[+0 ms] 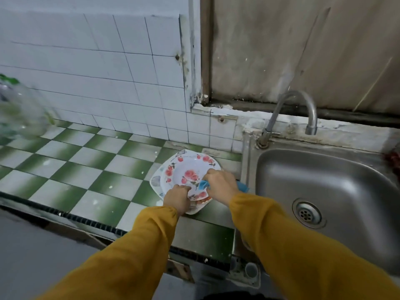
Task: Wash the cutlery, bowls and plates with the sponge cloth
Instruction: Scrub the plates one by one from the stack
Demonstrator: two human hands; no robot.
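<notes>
A white plate with red flowers [186, 169] lies on top of a stack of plates [156, 180] on the green-and-white tiled counter, just left of the sink. My left hand [176, 199] grips the near edge of the top plate. My right hand [219, 184] holds a blue sponge cloth [204, 184] and presses it on the plate's right side; part of the cloth sticks out behind the wrist. The lower plates are mostly hidden. No cutlery or bowls can be seen.
A steel sink [324, 180] with a drain [308, 213] lies to the right, a curved tap [303, 109] above it. A clear plastic bottle [19, 109] stands blurred at the far left. The counter's front edge [97, 224] runs below my arms.
</notes>
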